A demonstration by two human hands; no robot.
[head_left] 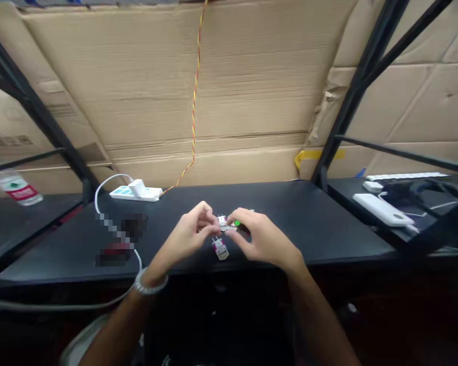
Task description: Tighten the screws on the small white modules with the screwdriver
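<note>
My left hand (194, 227) is closed, with thumb and fingertips pinched together; what they hold, if anything, is too small to make out. My right hand (261, 236) curls thumb and fingers around something mostly hidden, with a bit of green showing between them. Between the two hands, close to the fingertips, is a small white and magenta piece (222, 221). A second small white and magenta piece (220, 249) with two thin metal prongs lies on the black table (290, 203), just below my fingertips.
A white power strip (150, 194) with a plugged-in adapter stands at the back left, its white cable running to the front edge. A twisted red-yellow wire (194, 112) hangs along the cardboard. Black metal frame bars (351, 96) flank both sides. At far left is a bottle (18, 187).
</note>
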